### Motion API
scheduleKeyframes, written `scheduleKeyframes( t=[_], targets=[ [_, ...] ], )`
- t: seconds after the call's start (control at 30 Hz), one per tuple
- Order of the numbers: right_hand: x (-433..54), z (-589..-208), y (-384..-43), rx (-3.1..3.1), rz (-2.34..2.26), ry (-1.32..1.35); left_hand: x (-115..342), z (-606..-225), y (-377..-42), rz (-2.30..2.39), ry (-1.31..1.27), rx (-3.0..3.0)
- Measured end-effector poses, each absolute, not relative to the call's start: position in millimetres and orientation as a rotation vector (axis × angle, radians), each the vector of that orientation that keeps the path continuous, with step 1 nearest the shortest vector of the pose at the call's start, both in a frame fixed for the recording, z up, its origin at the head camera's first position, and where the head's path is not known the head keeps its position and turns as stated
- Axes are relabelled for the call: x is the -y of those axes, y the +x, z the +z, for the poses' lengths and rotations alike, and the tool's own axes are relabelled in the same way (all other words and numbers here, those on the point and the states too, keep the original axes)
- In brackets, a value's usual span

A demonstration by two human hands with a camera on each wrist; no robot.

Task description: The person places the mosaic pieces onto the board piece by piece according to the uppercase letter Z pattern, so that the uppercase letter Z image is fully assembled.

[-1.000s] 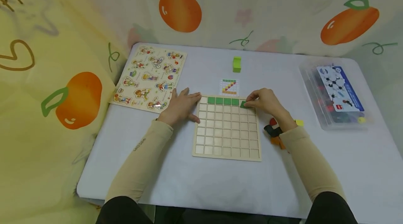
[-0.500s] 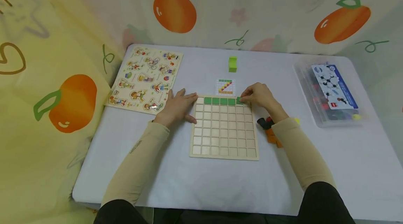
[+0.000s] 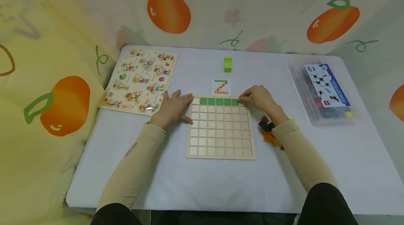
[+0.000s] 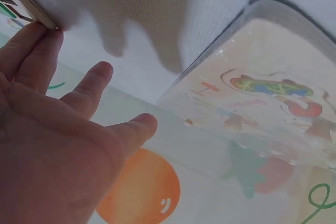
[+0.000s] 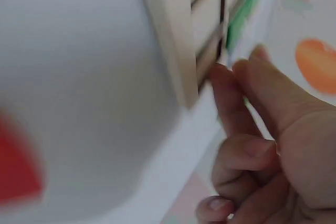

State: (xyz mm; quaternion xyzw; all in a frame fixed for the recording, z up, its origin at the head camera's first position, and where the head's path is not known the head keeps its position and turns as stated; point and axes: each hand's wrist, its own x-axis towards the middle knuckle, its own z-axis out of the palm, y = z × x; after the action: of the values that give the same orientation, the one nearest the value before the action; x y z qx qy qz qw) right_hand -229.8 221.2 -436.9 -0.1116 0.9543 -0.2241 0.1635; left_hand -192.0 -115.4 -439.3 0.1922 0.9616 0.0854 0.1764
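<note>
A wooden grid board (image 3: 220, 128) lies on the white table, a run of green square tiles (image 3: 219, 101) in its far row. My left hand (image 3: 170, 109) spreads its straight fingers at the board's left edge; the left wrist view has two fingertips touching the board corner. Thumb and index finger of my right hand (image 3: 260, 98) pinch at the rightmost green tile (image 3: 234, 101), which lies in line with the others. In the right wrist view the fingertips hide part of the board's corner. Behind the board is a small pattern card (image 3: 221, 87).
Orange pieces (image 3: 269, 138) and a black piece (image 3: 266, 126) lie beside the right forearm, partly hidden by it. Farther right stands a clear plastic case (image 3: 325, 116). A picture puzzle board (image 3: 139, 81) lies back left, and bright green blocks (image 3: 227, 64) stand near the back edge.
The right hand has brought the last green tile leftward and down into line with the row. My left hand stays at the board's edge. The head view has shifted slightly.
</note>
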Motion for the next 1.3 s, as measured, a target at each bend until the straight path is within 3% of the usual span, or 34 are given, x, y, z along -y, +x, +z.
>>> scheduleKeyframes(
  t=[0.43,0.77,1.0,1.3],
  targets=[
    [-299.9,-417.2,-202.3,-2.602,-0.561,-0.235,116.4,-437.5,-196.1,0.280,0.553,-2.726],
    [-291.0,-430.6,-192.0,-2.545,-0.511,-0.390,117.6,-438.6,-193.4,0.248,0.570,-2.728],
    [-287.4,-434.4,-195.5,-2.641,-0.333,-0.399,121.3,-443.2,-191.2,0.251,0.557,-2.721],
    [-281.7,-429.7,-194.1,-2.546,-0.455,-0.371,119.9,-441.0,-192.9,0.277,0.589,-2.725]
  ],
)
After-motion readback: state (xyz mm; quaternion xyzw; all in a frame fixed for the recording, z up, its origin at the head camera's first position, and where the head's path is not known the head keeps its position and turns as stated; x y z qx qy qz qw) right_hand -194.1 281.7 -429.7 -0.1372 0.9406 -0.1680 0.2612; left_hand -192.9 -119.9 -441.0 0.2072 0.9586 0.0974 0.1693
